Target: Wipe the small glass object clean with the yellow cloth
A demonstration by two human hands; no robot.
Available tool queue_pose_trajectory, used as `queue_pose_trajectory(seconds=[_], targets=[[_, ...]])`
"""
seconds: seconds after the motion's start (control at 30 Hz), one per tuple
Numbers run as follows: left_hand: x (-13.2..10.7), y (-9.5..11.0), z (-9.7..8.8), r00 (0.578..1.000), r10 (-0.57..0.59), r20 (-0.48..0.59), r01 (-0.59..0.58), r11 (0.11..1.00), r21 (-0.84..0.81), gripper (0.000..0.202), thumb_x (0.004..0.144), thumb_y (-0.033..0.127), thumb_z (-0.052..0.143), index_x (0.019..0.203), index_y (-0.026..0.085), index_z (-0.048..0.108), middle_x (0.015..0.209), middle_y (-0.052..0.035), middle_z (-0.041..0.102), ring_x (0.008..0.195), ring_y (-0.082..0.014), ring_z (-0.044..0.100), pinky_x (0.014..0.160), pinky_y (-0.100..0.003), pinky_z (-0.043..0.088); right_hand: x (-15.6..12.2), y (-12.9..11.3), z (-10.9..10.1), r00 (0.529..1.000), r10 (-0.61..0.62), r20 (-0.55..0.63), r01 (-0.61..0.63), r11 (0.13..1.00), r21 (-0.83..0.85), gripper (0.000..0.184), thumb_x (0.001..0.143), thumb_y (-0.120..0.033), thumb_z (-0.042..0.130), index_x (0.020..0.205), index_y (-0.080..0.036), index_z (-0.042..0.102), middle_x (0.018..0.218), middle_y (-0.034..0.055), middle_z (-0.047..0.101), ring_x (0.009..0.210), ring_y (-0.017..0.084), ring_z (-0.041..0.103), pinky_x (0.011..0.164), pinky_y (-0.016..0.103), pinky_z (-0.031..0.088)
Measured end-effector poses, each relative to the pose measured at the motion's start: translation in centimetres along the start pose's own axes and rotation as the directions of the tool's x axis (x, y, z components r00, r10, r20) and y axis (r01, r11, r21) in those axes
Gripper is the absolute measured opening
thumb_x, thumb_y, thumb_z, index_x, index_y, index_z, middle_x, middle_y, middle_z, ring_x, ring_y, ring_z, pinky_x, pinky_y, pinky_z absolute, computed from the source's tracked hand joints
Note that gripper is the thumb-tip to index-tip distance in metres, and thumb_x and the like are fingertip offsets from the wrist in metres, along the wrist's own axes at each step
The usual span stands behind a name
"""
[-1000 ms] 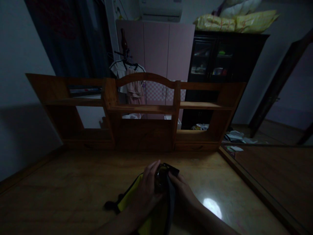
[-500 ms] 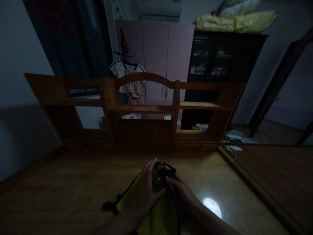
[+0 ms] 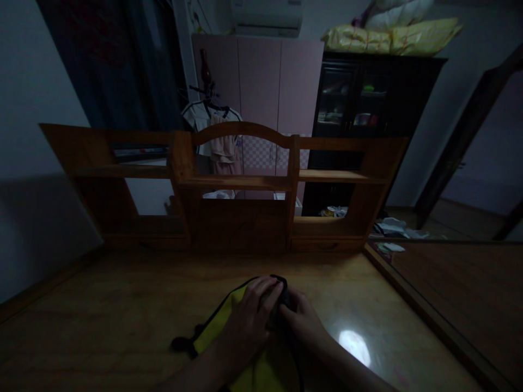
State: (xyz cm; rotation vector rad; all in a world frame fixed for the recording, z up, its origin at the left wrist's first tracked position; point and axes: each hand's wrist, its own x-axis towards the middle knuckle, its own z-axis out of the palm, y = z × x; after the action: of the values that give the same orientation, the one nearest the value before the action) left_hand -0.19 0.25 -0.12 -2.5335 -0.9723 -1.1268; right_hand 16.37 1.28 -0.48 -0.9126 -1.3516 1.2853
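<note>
Lengthwise, the yellow bag [image 3: 275, 365] points toward the wooden shelf [image 3: 235, 182].

From my remote view, I can read no text, label, number or sign on or around the wooden shelf [image 3: 241, 181].

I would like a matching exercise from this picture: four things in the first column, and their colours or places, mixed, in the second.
Column 1
1. black-edged cloth item
2. tall wardrobe
3. packages
4. white shirt

Column 2
A. on top of the dark cabinet
B. on a hanger
C. yellow, touched by the left hand and the right hand
D. pink, with a checked band

Right pairs: 1-C, 2-D, 3-A, 4-B
</note>
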Motion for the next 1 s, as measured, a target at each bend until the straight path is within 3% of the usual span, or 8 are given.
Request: queue_pose_trajectory(seconds=[0.2,0.37,0.57,0.67,0.87,1.0], targets=[[-0.1,0.1,-0.2,0.999,0.033,0.039,-0.033,0.999,0.010,0.070,0.082,0.004,0.054,0.146,0.018,0.030,0.137,-0.0143,0.044,0.133,-0.0290,0.038,0.106,-0.046,0.043,-0.1,-0.1,0.0,1.000,0.011,-0.008,-0.011,0.999,-0.034,0.032,0.078,-0.018,0.061,0.109,-0.016,0.068,0.099,0.0048,0.072,0.096,0.025,0.063,0.087,0.036,0.049],[-0.3,-0.3,0.1,0.997,0.026,0.067,-0.026,1.000,0.008,0.072,0.084,0.004,0.053,0.148,0.020,0.026,0.138,-0.0141,0.045,0.134,-0.0293,0.039,0.106,-0.048,0.043,-0.1,-0.2,-0.4,0.992,-0.104,0.067,0.111,0.988,-0.111,0.028,0.081,-0.015,0.057,0.106,-0.017,0.070,0.092,0.0024,0.072,0.088,0.022,0.063,0.078,0.030,0.050],[-0.4,-0.2,0.1,0.996,0.021,0.092,-0.018,1.000,-0.023,0.076,0.080,0.002,0.048,0.150,0.019,0.022,0.140,-0.0141,0.043,0.135,-0.0286,0.037,0.107,-0.047,0.042,-0.3,-0.6,-0.8,0.983,-0.174,0.053,0.182,0.947,-0.264,0.023,0.084,-0.015,0.055,0.099,-0.017,0.071,0.086,0.0024,0.072,0.081,0.022,0.063,0.074,0.029,0.050],[-0.4,-0.2,0.0,0.995,0.018,0.103,-0.015,1.000,-0.025,0.079,0.077,-0.002,0.045,0.150,0.019,0.023,0.140,-0.0136,0.043,0.136,-0.0275,0.036,0.108,-0.046,0.041,-0.5,-0.5,-0.9,0.981,-0.185,0.059,0.194,0.931,-0.310,0.024,0.088,-0.018,0.051,0.102,-0.018,0.071,0.089,0.0036,0.072,0.081,0.022,0.064,0.074,0.029,0.050],[-0.4,-0.3,0.2,0.994,-0.034,0.100,0.038,0.999,-0.039,0.083,0.073,-0.006,0.042,0.150,0.020,0.022,0.141,-0.0129,0.041,0.136,-0.0262,0.035,0.109,-0.045,0.040,-0.5,0.4,-0.9,0.987,-0.153,0.041,0.157,0.923,-0.351,0.031,0.097,-0.031,0.043,0.098,-0.017,0.071,0.077,0.0031,0.069,0.064,0.017,0.059,0.058,0.025,0.045],[-0.3,-0.2,-0.2,0.991,-0.065,0.116,0.072,0.996,-0.055,0.082,0.073,-0.005,0.043,0.149,0.018,0.023,0.141,-0.0137,0.041,0.136,-0.0258,0.036,0.110,-0.044,0.040,-0.6,0.2,-0.7,0.988,-0.152,0.039,0.156,0.924,-0.349,0.030,0.097,-0.030,0.043,0.107,-0.018,0.069,0.080,0.0039,0.070,0.067,0.019,0.060,0.063,0.028,0.048]])
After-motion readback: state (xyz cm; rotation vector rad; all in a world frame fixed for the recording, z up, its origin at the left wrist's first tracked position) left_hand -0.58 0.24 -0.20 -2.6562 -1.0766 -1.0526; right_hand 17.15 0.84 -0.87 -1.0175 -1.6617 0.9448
